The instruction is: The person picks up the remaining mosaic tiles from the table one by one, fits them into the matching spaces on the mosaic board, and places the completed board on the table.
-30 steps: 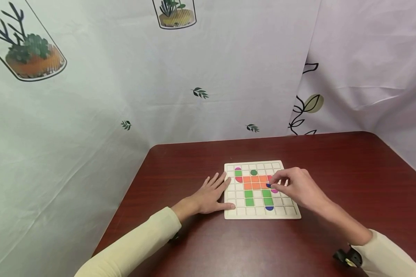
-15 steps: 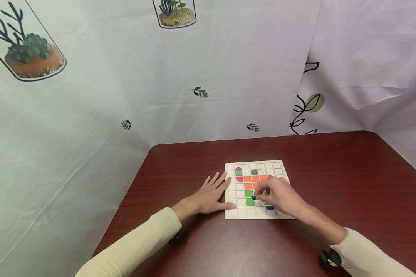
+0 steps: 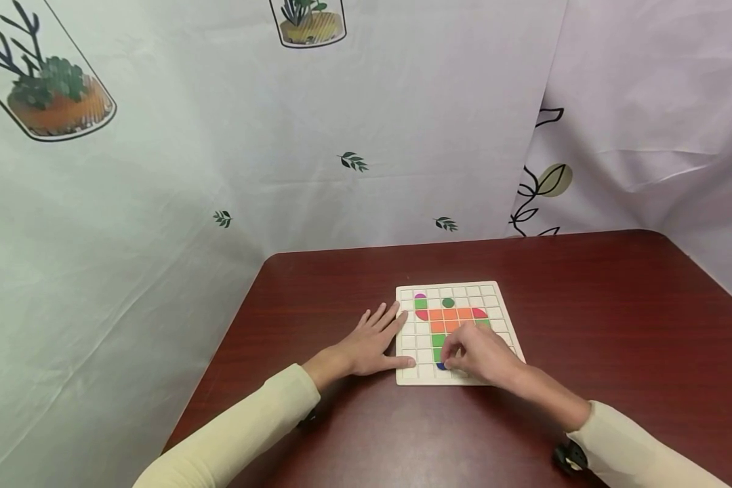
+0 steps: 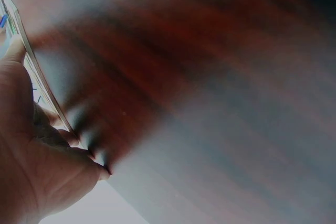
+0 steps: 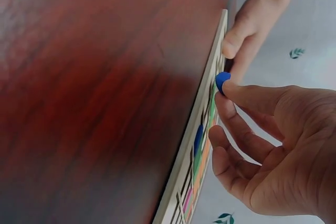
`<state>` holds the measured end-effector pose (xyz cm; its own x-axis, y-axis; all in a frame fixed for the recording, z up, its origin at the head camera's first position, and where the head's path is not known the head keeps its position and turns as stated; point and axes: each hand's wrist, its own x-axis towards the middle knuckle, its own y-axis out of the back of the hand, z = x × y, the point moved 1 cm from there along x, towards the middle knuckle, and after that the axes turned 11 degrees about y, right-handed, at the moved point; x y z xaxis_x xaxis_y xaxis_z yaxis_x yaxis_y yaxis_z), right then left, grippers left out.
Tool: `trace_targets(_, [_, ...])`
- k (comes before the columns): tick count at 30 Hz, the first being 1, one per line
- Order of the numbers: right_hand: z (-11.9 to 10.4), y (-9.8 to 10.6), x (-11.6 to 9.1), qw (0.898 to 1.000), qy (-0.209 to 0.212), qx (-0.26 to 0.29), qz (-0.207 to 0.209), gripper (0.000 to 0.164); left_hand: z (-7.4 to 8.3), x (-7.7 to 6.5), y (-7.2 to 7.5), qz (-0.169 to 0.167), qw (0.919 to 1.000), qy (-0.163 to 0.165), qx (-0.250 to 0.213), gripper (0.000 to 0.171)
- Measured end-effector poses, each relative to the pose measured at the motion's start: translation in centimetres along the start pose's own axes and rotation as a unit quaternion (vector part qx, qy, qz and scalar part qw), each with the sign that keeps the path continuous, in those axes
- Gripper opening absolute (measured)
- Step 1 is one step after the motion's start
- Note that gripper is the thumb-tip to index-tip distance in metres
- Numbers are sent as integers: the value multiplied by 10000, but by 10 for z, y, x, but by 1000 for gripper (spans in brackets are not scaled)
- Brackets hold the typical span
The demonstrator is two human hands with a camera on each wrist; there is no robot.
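Note:
A white gridded board [image 3: 423, 381] lies on the table with coloured flat pieces set in its squares. Orange squares [image 3: 450, 314] form a block in the middle, and green squares [image 3: 438, 340] run down below it. My right hand [image 3: 484, 356] pinches a blue half-round piece [image 5: 222, 81] between thumb and fingertips, just under the left green column. Another blue piece [image 5: 198, 137] sits in the board in the right wrist view; the right hand hides it from the head view. With fingers spread, my left hand [image 3: 369, 349] rests on the board's left edge.
The dark red-brown table [image 3: 366, 434] extends around the board. Behind it hangs a pale cloth [image 3: 366, 108] printed with plants. A dark wrist device [image 3: 570, 457] sits at the right sleeve.
My right hand has moved left and toward me across the board with the blue piece, from the orange block's right side to below the left green column. The left hand stays put.

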<state>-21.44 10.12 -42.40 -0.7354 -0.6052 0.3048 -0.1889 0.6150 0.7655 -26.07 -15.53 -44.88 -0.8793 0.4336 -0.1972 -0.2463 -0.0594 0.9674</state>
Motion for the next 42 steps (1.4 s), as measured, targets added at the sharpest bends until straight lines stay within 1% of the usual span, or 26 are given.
trace_targets(2, [0, -2, 0, 10000, 46, -36, -4, 25, 0, 0, 0, 20, 10000, -7, 23, 99])
trace_targets(9, [-1, -7, 0, 9991, -60, -407, 42, 24, 0, 0, 0, 43, 10000, -14, 16, 99])
trace_targets(15, [-3, -11, 0, 9979, -18, -647, 88, 24, 0, -1, 0, 17, 10000, -8, -2, 99])
trace_targets(34, [-5, -13, -1, 9957, -103, -918, 23, 25, 0, 0, 0, 28, 10000, 14, 21, 99])
trace_targets(42, [-5, -14, -1, 9957, -139, -910, 67, 26, 1, 0, 0, 21, 10000, 9, 41, 99])
